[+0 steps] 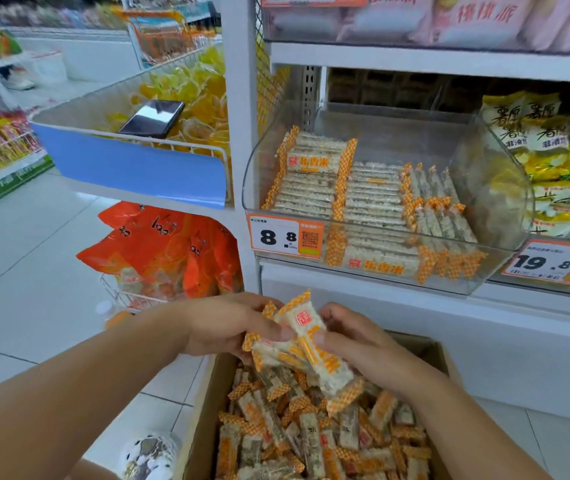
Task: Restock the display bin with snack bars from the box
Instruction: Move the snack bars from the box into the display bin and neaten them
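Bars gathered above the box, bin not yet loaded

Both hands meet over the cardboard box (204, 403). The left hand (228, 323) pinches a small bundle of snack bars (314, 341); the right hand (356, 337) curls its grip around the same bundle, thumb on the top bar. I judge at least three bars held, exact count unclear. Below the grip lie dozens of loose bars. Next, the bundle must rise to the clear display bin (498, 188), above and right, partly filled with rows.
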